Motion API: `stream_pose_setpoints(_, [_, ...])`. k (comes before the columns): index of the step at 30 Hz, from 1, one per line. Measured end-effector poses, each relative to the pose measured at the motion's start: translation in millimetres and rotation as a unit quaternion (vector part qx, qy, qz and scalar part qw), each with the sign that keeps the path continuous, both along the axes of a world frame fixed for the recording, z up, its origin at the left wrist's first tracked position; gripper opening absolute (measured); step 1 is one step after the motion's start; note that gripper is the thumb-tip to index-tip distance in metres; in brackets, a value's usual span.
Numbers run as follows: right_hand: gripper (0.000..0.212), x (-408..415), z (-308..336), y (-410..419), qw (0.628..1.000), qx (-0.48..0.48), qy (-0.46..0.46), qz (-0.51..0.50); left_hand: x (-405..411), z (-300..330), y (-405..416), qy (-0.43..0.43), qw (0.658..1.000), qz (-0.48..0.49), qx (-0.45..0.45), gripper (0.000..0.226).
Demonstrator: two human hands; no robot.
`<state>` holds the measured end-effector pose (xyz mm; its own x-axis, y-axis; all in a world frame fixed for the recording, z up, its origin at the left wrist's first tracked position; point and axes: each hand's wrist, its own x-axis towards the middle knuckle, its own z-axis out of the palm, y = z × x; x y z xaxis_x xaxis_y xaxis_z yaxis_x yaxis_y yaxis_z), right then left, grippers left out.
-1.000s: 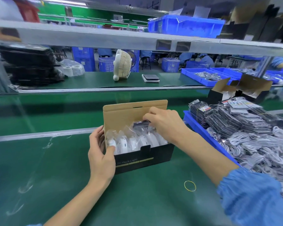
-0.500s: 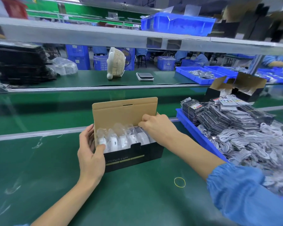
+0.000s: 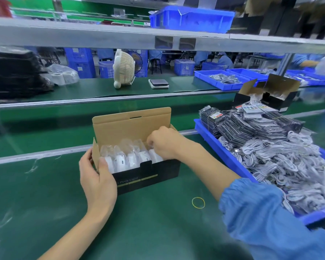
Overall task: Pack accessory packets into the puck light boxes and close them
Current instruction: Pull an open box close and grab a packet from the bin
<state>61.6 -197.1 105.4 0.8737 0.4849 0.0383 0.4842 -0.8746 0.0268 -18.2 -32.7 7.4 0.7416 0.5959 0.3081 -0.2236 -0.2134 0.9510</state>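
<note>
An open black puck light box (image 3: 148, 177) stands on the green belt, its brown lid (image 3: 131, 124) upright at the back. Several white puck lights (image 3: 133, 156) in clear bags fill it. My left hand (image 3: 96, 177) grips the box's left end, thumb over the front corner. My right hand (image 3: 163, 143) reaches into the rear right of the box with its fingers curled down behind the lights. Its fingertips and the accessory packet under them are hidden.
A blue tray (image 3: 214, 143) to the right holds stacked dark accessory packets (image 3: 251, 126) and bagged white cables (image 3: 289, 162). A yellow rubber band (image 3: 198, 202) lies on the belt. Another open box (image 3: 270, 94) stands behind the tray. A fan (image 3: 124, 70) and a scale (image 3: 158, 83) sit on the far shelf.
My right hand has pushed the dark packet down behind the lights, and the packet has dropped out of sight. My left hand has kept its hold on the box's left end.
</note>
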Motion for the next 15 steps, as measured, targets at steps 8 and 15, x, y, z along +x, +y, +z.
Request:
stream_pose_setpoints(8, [0.026, -34, -3, -15, 0.975, 0.192, -0.014, 0.11, 4, 7, -2, 0.016, 0.996, 0.009, -0.085, 0.037])
stream_pose_setpoints(15, [0.018, -36, 13, -181, 0.965, 0.012, -0.096, -0.244, 9, 1, 1, 0.025, 0.988, -0.015, -0.154, 0.051])
